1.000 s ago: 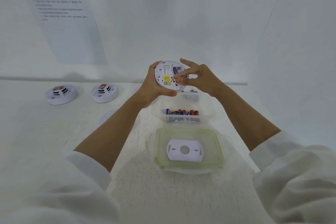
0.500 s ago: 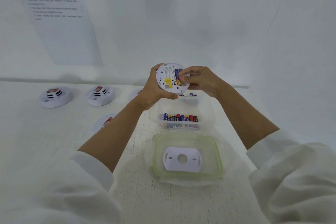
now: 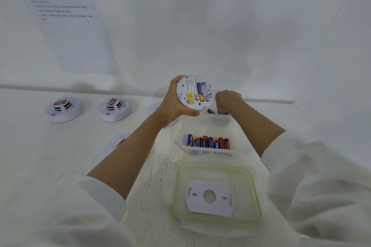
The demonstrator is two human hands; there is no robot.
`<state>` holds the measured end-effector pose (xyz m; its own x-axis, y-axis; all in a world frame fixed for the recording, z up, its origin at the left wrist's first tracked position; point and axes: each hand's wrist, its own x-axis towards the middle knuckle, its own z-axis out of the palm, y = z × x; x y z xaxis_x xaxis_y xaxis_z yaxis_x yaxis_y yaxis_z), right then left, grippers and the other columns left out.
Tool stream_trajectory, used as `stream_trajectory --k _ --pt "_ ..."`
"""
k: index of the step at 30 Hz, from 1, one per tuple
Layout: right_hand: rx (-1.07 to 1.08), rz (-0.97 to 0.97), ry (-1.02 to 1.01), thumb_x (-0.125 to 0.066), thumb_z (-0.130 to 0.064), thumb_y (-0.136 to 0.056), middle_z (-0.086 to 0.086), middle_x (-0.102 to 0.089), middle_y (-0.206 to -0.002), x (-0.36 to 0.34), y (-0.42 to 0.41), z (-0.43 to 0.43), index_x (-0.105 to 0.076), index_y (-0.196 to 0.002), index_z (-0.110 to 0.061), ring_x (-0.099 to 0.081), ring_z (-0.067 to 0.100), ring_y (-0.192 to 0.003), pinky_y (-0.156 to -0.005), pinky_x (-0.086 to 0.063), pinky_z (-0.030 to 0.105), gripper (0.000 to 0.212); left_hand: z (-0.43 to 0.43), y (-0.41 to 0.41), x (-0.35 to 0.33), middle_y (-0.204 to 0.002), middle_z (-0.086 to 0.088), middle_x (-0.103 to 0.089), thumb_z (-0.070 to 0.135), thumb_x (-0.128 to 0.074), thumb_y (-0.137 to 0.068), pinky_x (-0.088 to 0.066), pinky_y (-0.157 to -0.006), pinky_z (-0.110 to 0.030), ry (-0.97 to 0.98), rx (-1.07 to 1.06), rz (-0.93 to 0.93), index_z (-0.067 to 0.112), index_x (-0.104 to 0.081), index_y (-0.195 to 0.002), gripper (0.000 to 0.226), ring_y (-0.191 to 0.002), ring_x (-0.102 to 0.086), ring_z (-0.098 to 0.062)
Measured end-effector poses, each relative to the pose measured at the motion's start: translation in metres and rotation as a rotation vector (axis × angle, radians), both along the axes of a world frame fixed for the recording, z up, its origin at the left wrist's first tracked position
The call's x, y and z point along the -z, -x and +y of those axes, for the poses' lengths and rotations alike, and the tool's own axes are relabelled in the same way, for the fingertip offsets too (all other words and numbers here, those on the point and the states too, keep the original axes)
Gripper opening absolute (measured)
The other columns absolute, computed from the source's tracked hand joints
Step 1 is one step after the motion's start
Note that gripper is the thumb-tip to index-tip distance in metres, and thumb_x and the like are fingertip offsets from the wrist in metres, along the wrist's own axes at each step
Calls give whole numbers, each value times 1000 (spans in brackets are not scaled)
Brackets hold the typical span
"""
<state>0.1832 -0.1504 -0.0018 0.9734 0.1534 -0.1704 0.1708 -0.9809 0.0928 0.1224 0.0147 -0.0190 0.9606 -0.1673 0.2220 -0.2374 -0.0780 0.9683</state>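
Above battery tub [image 3: 192,124], left hand [image 3: 172,104] grips smoke detector [image 3: 193,92] by rim, back up so open bay with one seated battery [image 3: 199,90] shows. Right hand [image 3: 227,99] just beside, fingers curled down into tub, likely for next cell; grasp hidden, cannot tell.

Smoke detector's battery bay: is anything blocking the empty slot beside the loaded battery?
Nothing visible blocks it. The smoke detector's empty slot beside the blue battery lies uncovered; the right hand is down at the far tub.

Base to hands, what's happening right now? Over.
Left hand grips smoke detector, one battery seated. Right hand down in far battery tub, grasp unclear. Nothing blocking.
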Motion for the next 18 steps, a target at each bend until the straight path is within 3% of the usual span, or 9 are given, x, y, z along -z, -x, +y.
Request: stream_trajectory --k 2,4,6,10,14,18 --pt "-2 7 41 -45 -3 -88 2 -51 -82 3 -1 3 -53 -114 -6 -55 22 -90 -72 -37 27 27 2 -1 0 -129 -5 -40 -22 -74 -55 -53 -82 -19 -9 -7 -8 11 -23 -136 101 -116 -45 -16" --pt "-10 14 50 -42 -5 -90 6 -58 -100 6 -3 5 -51 -117 -7 -57 22 -97 -75 -37 27 29 3 -1 0 -129 -5 -40 -23 -72 -57 -53 -83 -19 -18 -15 -19 11 -23 -136 100 -115 -45 -15" --pt "-21 18 19 -44 -11 -91 7 -59 -112 6 -4 4 -49 -119 -7 -53 22 -90 -75 -38 27 29 4 -1 -1 -128 -5 -40 -22 -72 -57 -53 -83 -19 -26 -21 -26 10 -23 -136 99 -114 -45 -15" --pt "-41 39 -120 -59 -21 -86 9 -60 -105 8 -5 2 -52 -111 -4 -50 21 -82 -71 -43 29 31 5 1 -4 -126 -3 -40 -22 -72 -58 -53 -81 -17 -41 -29 -37 9 -23 -136 98 -110 -48 -13" --pt "-17 -96 -497 -56 -10 -83 7 -61 -96 -7 -3 -9 -59 -101 -4 -54 18 -77 -73 -45 29 19 7 5 -4 -124 -2 -41 -23 -72 -57 -52 -78 -16 -42 -28 -38 8 -23 -136 99 -108 -49 -11" --pt "28 -92 -1061 -51 -4 -87 6 -55 -81 -42 14 -22 -62 -104 -7 -56 9 -50 -58 -50 26 20 8 11 -5 -126 -2 -41 -23 -73 -55 -54 -81 -20 -20 -27 -30 10 -24 -136 100 -111 -48 -12"
